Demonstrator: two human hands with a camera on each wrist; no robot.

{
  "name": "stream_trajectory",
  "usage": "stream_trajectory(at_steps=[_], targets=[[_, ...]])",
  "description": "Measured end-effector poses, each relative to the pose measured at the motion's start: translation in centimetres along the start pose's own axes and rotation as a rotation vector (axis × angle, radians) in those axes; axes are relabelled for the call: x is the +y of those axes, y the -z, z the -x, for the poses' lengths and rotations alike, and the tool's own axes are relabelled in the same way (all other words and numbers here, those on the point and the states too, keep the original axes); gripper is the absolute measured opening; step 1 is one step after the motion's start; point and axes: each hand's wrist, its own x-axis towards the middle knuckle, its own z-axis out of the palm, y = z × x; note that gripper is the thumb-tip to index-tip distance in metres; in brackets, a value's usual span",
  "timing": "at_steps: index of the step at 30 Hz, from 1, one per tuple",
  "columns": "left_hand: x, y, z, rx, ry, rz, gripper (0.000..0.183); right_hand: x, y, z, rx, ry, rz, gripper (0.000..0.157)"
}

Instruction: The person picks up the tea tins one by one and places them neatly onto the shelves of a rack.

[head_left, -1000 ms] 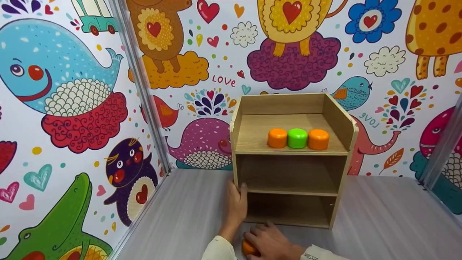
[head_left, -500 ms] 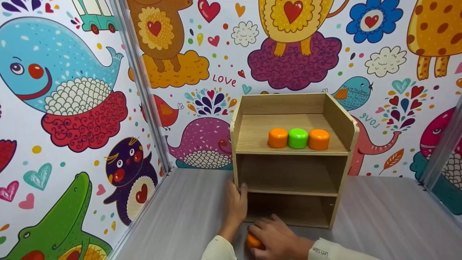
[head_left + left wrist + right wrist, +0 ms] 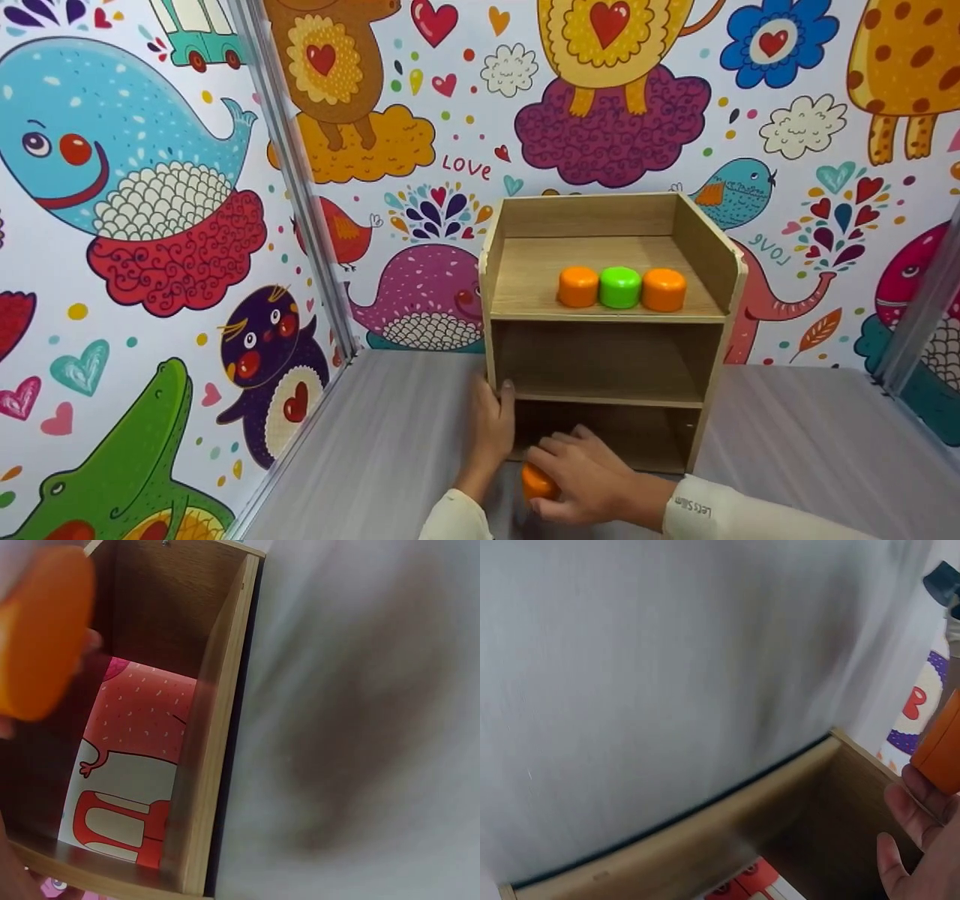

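Observation:
My left hand [image 3: 491,427] holds the left side panel of a small wooden shelf unit [image 3: 525,289], thumb along its front edge. In my right hand [image 3: 589,476] is a small orange round container [image 3: 538,484], gripped at the front of the lowest compartment. The left wrist view shows this orange container [image 3: 45,634] large at the left, before a compartment opening. In the right wrist view, fingers [image 3: 907,814] lie around the container [image 3: 941,746]. Its far side is hidden by the hand.
On the top shelf stand an orange container [image 3: 578,287], a green container [image 3: 620,288] and another orange container [image 3: 664,290] in a row. The unit stands on a grey table [image 3: 795,450] against a cartoon-printed wall [image 3: 465,112].
My right hand has moved forward and to the right with the orange container, from the table in front toward the lowest compartment. The left hand stays on the shelf unit.

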Motion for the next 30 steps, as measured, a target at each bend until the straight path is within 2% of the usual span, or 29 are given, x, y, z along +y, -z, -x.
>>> stream_trajectory(at_steps=[6,12,21,27,30], targets=[[0.0,0.1,0.0,0.000,-0.001,0.013,0.034,-0.4,2.4,-0.5,0.004,0.011,-0.020,0.046],[0.1,0.0,-0.1,-0.024,0.040,0.052,0.037,-0.6,4.9,-1.1,-0.003,0.023,-0.059,0.044],[0.1,0.0,0.0,-0.028,0.071,0.052,0.040,-0.6,8.4,-2.2,-0.018,0.014,-0.053,0.047],[0.7,0.2,0.1,-0.061,0.131,0.081,0.044,-1.2,11.2,-2.9,0.012,0.049,-0.022,0.050],[0.9,0.2,0.3,-0.066,0.119,0.079,0.043,-1.4,12.5,-3.3,0.029,0.057,-0.006,0.051]])
